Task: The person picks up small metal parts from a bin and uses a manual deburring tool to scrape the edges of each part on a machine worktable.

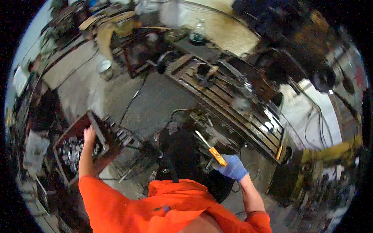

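Observation:
In my right hand (233, 167), which wears a blue glove, is a screwdriver (217, 156) with an orange-yellow handle. Its bare shaft points up and to the left, away from my body. My bare left hand (89, 134) is stretched out over a reddish-brown box (105, 157), close to its far wall. Small shiny metal parts (72, 153) fill much of the box floor, nearer to me than the hand. The fingers of that hand are blurred and partly hidden, so what they hold does not show.
Ahead to the right runs a slotted metal machine table (229, 103), with a round pot-like container (206, 73) on it. Behind stands a clear bottle (198, 33). A pale bucket (104, 68) sits on the floor, where a dark cable (134, 97) also lies. Yellow machinery (307, 163) is at the right.

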Demonstrator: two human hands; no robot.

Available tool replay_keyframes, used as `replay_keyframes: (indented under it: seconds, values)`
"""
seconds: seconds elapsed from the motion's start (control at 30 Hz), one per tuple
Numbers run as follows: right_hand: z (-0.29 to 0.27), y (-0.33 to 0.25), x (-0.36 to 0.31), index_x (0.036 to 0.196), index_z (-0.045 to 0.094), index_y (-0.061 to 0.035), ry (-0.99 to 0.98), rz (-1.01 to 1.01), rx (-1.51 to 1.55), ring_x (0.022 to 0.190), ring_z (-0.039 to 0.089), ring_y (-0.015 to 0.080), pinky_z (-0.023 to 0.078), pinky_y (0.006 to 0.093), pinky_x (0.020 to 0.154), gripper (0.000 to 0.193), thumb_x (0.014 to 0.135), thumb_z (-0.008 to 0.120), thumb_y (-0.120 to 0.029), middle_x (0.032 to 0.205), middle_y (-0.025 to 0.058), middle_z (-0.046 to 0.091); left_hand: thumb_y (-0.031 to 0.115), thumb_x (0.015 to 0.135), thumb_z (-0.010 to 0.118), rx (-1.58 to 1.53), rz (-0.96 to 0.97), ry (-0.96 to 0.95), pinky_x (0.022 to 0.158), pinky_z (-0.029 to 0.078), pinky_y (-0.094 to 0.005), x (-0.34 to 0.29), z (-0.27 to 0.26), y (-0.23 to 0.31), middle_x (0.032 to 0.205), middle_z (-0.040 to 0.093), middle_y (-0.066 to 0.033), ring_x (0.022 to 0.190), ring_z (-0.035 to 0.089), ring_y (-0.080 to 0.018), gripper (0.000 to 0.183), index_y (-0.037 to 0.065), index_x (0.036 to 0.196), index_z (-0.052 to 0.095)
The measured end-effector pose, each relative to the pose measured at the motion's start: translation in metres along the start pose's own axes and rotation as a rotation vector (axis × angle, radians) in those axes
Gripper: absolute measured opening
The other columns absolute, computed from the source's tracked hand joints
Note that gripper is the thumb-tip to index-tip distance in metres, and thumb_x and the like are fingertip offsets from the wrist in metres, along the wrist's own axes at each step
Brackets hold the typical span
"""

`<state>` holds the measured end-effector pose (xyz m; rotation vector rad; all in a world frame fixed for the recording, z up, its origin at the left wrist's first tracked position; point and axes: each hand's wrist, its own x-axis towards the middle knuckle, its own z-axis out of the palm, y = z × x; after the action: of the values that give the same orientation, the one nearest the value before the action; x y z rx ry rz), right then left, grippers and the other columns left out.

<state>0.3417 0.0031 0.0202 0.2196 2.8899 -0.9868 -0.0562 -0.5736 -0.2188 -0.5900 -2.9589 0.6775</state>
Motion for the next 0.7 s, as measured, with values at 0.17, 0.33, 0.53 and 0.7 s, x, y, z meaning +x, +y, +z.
replay_keyframes:
  seconds: [0.17, 0.33, 0.53, 0.7]
  values:
    - [0.01, 0.013, -0.002, 0.077, 0.06, -0.0066, -0.009, 0.069, -0.048, 0.063, 0.058, 0.0364, 0.045, 0.0427, 0.056, 0.04, 0.072, 0.061, -0.046, 0.068, 0.019, 0.059, 0.021, 0.065, 0.063, -0.27, -0.231, -0.023, 0.077, 0.044, -0.0451, -0.021, -0.089, 0.003, 0.091, 0.061, -0.0122, 0.08, 0.06, -0.0311, 0.025, 0.012, 0.087, 0.057]
    - [0.006, 0.01, -0.006, 0.077, 0.06, -0.0081, -0.055, 0.111, -0.07, 0.066, 0.058, 0.0368, 0.047, 0.043, 0.058, 0.042, 0.073, 0.057, -0.05, 0.07, 0.0172, 0.061, 0.014, 0.077, 0.06, -1.523, -0.826, 0.24, 0.047, 0.043, -0.0255, -0.037, -0.118, -0.039, 0.079, 0.059, -0.0072, 0.056, 0.054, -0.0138, 0.029, 0.002, 0.104, 0.056]
    - [0.0, -0.009, -0.002, 0.088, 0.059, -0.0074, -0.16, 0.098, -0.039, 0.073, 0.059, 0.0361, 0.047, 0.0422, 0.064, 0.048, 0.074, 0.055, -0.053, 0.078, 0.019, 0.061, 0.01, 0.081, 0.051, -2.156, -0.363, 0.313, 0.058, 0.043, -0.023, -0.026, -0.274, 0.032, 0.087, 0.057, -0.0048, 0.068, 0.051, -0.0107, 0.031, 0.0, 0.11, 0.054]
    - [-0.016, -0.022, 0.001, 0.083, 0.061, -0.007, -0.176, 0.155, -0.136, 0.072, 0.06, 0.0361, 0.046, 0.0435, 0.064, 0.049, 0.074, 0.051, -0.054, 0.076, 0.0193, 0.062, 0.013, 0.078, 0.054, -2.19, -0.031, 0.004, 0.064, 0.046, -0.0265, 0.032, -0.333, 0.171, 0.086, 0.058, -0.005, 0.074, 0.056, -0.0134, 0.025, -0.001, 0.098, 0.056]
